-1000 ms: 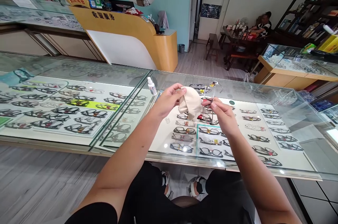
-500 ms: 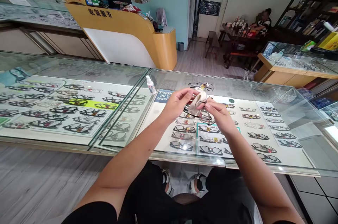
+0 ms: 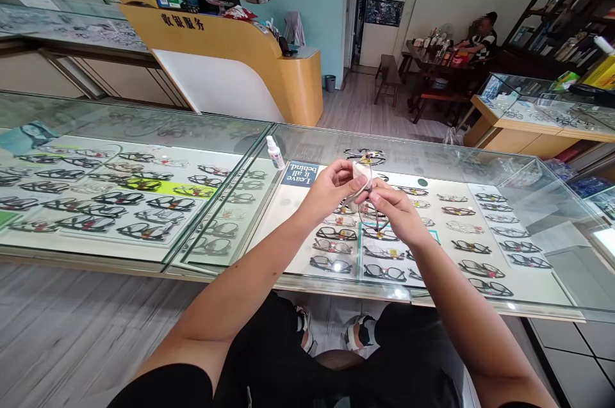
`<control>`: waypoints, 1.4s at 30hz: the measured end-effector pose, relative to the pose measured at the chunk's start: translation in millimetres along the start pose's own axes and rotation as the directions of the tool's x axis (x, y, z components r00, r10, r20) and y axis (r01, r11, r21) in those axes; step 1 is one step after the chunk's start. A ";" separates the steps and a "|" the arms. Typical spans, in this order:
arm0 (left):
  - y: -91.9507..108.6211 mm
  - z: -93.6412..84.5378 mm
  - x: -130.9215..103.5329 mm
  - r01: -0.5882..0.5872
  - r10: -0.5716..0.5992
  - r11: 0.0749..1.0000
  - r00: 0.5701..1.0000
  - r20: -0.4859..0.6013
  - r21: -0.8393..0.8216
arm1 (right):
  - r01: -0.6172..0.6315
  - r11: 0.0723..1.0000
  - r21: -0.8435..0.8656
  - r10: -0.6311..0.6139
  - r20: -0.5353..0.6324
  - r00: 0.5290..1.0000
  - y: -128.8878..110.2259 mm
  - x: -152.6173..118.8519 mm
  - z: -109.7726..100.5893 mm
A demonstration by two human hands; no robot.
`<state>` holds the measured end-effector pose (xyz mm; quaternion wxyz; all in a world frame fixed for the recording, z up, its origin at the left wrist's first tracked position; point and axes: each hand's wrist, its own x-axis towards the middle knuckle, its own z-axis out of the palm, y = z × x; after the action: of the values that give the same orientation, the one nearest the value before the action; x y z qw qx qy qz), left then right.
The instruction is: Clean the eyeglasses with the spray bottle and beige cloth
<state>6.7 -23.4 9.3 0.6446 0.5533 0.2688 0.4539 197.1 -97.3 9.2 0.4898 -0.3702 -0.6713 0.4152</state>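
Above the glass counter, my left hand [image 3: 332, 186] is closed on a pale cloth [image 3: 361, 172], pressed against a pair of glasses [image 3: 360, 203]. My right hand [image 3: 393, 204] pinches the same glasses by the frame, close beside the left fingers. One lens rim hangs below the right fingertips; the cloth and fingers hide much of the rest. A small white spray bottle [image 3: 275, 153] stands upright on the counter, left of my hands. Another pair of glasses [image 3: 365, 156] lies just beyond my hands.
The glass display counter [image 3: 307, 289] spans the width before me, with rows of eyeglasses [image 3: 335, 246] under its top. Behind it stands a curved wooden cash desk [image 3: 298, 88]. A person [image 3: 480, 40] sits at a dark table at the back right. Another display case [image 3: 533, 126] stands at right.
My left hand has turned and its fingers have curled more, with the cloth shifting upright around the glasses. My right hand keeps its pinch in nearly the same place.
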 end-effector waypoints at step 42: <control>14.0 3.0 -5.8 0.058 -0.031 0.982 0.989 0.148 -0.180 | -0.149 0.981 0.127 0.152 -0.011 0.988 6.2 -0.5 3.2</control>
<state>2.6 -30.2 22.5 0.7206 0.5168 0.1907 0.4211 194.7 -96.1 2.8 0.4863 -0.3927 -0.6086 0.4887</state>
